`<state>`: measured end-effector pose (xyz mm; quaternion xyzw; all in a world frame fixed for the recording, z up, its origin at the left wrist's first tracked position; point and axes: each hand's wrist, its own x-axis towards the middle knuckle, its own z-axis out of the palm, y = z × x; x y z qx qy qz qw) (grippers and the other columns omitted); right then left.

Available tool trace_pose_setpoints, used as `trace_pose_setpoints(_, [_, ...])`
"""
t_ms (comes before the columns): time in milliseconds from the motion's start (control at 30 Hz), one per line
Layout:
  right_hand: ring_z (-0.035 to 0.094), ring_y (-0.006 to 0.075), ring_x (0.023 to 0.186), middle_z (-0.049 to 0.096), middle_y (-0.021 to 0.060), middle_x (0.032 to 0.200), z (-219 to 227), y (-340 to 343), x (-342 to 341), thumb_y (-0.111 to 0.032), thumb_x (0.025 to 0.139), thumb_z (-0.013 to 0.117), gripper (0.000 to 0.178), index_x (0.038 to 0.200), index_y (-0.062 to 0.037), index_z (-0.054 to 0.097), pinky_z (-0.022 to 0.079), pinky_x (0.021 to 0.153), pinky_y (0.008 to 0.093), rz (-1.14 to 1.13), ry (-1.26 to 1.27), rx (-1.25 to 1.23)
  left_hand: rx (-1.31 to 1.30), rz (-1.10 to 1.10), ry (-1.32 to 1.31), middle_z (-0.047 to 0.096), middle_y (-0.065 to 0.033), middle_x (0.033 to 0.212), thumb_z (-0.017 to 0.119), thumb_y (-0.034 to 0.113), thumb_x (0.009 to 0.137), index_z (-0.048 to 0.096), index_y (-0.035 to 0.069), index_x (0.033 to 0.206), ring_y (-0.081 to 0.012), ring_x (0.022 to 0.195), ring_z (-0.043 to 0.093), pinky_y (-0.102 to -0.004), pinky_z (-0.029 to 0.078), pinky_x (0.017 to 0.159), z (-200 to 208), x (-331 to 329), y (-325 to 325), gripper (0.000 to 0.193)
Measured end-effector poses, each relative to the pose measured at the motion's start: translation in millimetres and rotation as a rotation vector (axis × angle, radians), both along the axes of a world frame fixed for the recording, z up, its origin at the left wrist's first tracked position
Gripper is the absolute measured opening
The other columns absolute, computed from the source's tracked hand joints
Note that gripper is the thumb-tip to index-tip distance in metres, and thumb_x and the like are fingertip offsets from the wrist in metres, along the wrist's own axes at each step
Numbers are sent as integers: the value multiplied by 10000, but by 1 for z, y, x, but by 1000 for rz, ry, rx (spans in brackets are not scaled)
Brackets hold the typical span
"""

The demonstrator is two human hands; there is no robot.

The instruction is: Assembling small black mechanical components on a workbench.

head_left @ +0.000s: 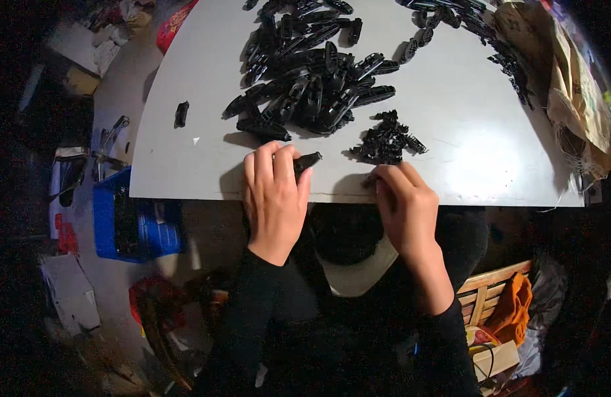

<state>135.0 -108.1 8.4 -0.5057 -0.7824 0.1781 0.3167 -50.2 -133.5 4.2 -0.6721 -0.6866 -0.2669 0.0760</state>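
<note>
My left hand (274, 192) rests at the table's near edge, its fingers closed over a black, elongated plastic part (308, 163). One tapered end of that part pokes out between thumb and index finger; the rest lies hidden under the hand. To the right, my right hand (406, 202) is closed in a pinch over the table edge. Something small and dark shows at its fingertips, too little to name. Just beyond those fingers lies a small heap of toothed black plastic pieces (387, 140). A larger pile of glossy black boat-shaped parts (312, 96) spreads beyond my left hand.
The white table (186, 159) has a straight near edge. One black piece (181, 114) lies apart at left. More small black parts (514, 73) trail along the far right, beside a brown sack (570, 92). A blue crate (138, 231) stands below left, a slatted wooden chair (494, 291) below right.
</note>
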Motion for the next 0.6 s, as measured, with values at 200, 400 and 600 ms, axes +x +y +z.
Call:
trace_pose_setpoints(200, [577,289,605,577,154,694,11,-3,-5,-107,765,649,138,814,-3,574,453,565,323,-213,34,-124,38,-95,-172,522,-125,920,676,91,742,444,22,1003,-299,859,513,-381,415,742,-7,2,-12,356])
trace_pose_setpoints(400, [544,240,556,575,157,656,1,-2,-14,-90,750,654,145,818,6,569,434,536,322,-117,-44,-99,-161,-282,-1254,465,-31,822,425,166,951,408,15,1113,-76,603,417,-198,359,542,1,22,-30,222])
trace_pose_setpoints(600, [430,24,441,605,50,644,22,-22,-11,-38,794,610,62,800,7,568,302,400,165,118,875,-843,-351,-306,-1465,501,-39,888,287,293,987,345,16,1319,-65,629,414,-187,324,510,14,23,-37,436])
